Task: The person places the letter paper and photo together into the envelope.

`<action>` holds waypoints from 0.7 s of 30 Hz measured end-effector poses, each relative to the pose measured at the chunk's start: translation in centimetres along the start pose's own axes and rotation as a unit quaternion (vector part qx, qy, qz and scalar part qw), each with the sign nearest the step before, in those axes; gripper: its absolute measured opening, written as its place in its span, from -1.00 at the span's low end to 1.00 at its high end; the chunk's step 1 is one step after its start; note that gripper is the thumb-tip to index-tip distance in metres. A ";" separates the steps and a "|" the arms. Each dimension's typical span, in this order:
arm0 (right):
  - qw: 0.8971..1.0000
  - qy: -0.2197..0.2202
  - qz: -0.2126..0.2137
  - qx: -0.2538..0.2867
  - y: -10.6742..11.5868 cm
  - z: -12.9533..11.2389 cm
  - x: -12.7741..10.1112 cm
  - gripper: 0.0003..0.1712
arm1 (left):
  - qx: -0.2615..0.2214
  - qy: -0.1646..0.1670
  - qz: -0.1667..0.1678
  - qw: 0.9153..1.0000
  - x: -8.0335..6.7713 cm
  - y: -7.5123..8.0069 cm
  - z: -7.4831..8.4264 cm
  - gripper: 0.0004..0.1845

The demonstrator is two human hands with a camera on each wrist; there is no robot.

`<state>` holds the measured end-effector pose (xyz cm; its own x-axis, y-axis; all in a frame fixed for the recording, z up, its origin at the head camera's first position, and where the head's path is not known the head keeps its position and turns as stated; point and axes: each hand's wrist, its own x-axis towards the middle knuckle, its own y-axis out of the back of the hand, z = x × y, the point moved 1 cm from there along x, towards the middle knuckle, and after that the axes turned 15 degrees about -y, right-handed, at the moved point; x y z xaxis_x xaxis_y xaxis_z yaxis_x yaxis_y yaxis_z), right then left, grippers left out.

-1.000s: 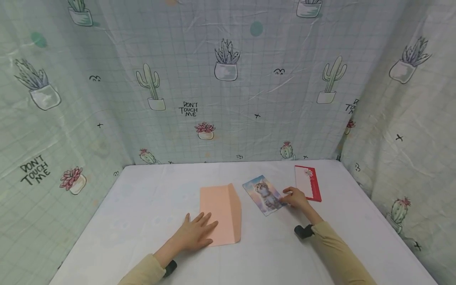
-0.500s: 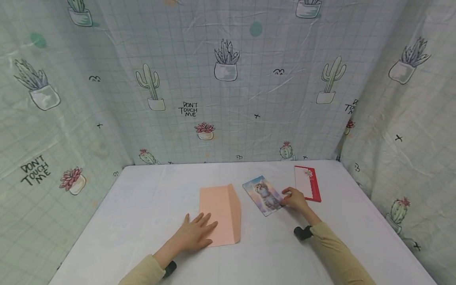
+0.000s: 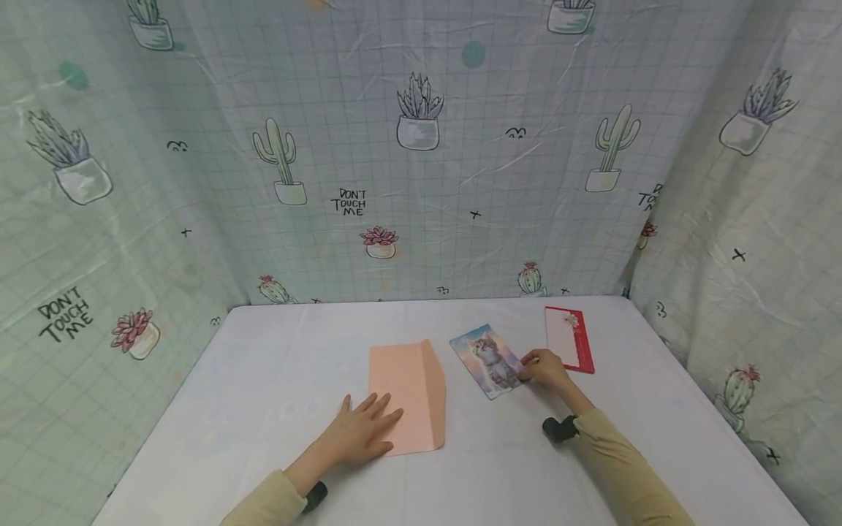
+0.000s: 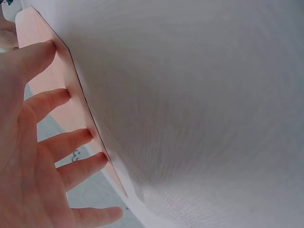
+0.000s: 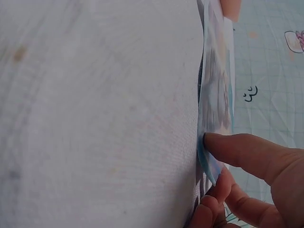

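Head view: cat photo card (image 3: 487,359) lies flat on the white table (image 3: 263,380), between the pink envelope (image 3: 408,394) and the red card (image 3: 569,339). Right hand (image 3: 544,367) pinches the photo's near right edge; in the right wrist view a fingertip (image 5: 223,145) lies on the raised corner, with the other fingers curled beneath. Left hand (image 3: 362,431) rests flat, fingers spread, on the envelope. Judged light, thin, glossy and easily creased: lift by the edge, not the face
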<state>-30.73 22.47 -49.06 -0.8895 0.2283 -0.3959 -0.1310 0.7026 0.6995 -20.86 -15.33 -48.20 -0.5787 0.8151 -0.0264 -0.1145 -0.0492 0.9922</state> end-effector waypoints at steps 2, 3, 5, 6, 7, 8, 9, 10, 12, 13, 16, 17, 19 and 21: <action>1.000 0.002 -0.003 -0.002 0.1 0.1 0.0 -0.67 | 0.001 0.001 -0.001 1.000 0.0 0.0 0.0 -0.42; 1.000 0.004 -0.007 0.000 0.1 0.1 0.0 -0.68 | 0.001 0.001 -0.002 1.000 0.1 0.0 0.0 -0.42; 1.000 0.006 -0.015 0.001 0.3 0.1 0.1 -0.70 | 0.003 0.002 -0.004 1.000 0.1 -0.1 -0.1 -0.42; 1.000 0.007 -0.019 0.002 0.3 0.2 0.1 -0.70 | 0.004 0.002 -0.005 1.000 0.1 -0.1 -0.1 -0.42; 1.000 0.004 -0.023 0.005 0.4 0.2 0.1 -0.71 | 0.004 0.002 -0.005 1.000 0.1 -0.2 -0.1 -0.42; 1.000 0.001 -0.028 0.007 0.5 0.2 0.1 -0.72 | 0.005 0.002 -0.004 1.000 0.1 -0.2 -0.1 -0.42; 0.999 -0.001 -0.033 0.007 0.5 0.2 0.1 -0.72 | 0.005 0.002 -0.002 1.000 0.1 -0.2 -0.1 -0.42; 0.999 -0.002 -0.037 0.007 0.6 0.3 0.1 -0.73 | 0.006 0.001 -0.001 1.000 0.1 -0.2 -0.1 -0.42; 0.999 -0.003 -0.045 0.006 0.8 0.3 0.1 -0.73 | 0.005 -0.001 0.003 1.000 0.1 -0.2 -0.1 -0.42; 0.999 -0.006 -0.049 0.009 0.9 0.4 0.0 -0.74 | 0.006 -0.001 0.004 1.000 0.1 -0.2 -0.1 -0.42; 0.998 -0.003 -0.060 0.017 1.0 0.6 -0.3 -0.74 | 0.004 -0.001 0.003 1.000 0.0 -0.2 -0.1 -0.42; 0.997 0.000 -0.067 0.024 1.1 0.6 -0.4 -0.74 | 0.003 -0.001 0.003 1.000 0.0 -0.3 -0.1 -0.42; 0.995 -0.002 -0.085 0.046 1.1 0.8 -0.6 -0.73 | 0.001 0.000 0.001 1.000 0.0 -0.3 -0.1 -0.42; 0.992 -0.001 -0.106 0.063 1.1 1.0 -0.8 -0.70 | -0.001 0.001 0.001 1.000 0.0 -0.3 -0.1 -0.42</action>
<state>-29.73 23.73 -48.64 -0.8471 0.0679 -0.5271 -0.2587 0.8137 0.5206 -20.97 -15.37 -48.51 -0.5803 0.8140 -0.0248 -0.1144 -0.0513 0.9921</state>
